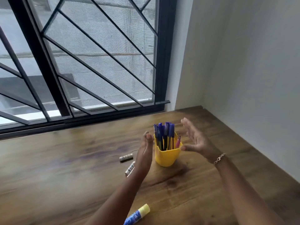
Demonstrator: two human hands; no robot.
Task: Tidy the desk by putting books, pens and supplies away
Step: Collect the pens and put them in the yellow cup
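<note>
A yellow pen cup (167,155) stands on the wooden desk (65,168), filled with several blue-capped pens (164,133) and one pink pen (178,142). My left hand (145,148) is just left of the cup, fingers straight, edge-on, holding nothing. My right hand (197,140) hovers to the cup's right, palm facing the cup and fingers spread, with its thumb close to the rim. Two small white patterned tubes (126,157) (130,168) lie on the desk left of my left wrist. A blue glue stick with a yellow cap (138,214) lies near the front edge under my left forearm.
A barred window (81,62) runs along the desk's far edge. A white wall (251,78) closes the right side, meeting the desk at the far right corner. A bracelet (219,159) is on my right wrist.
</note>
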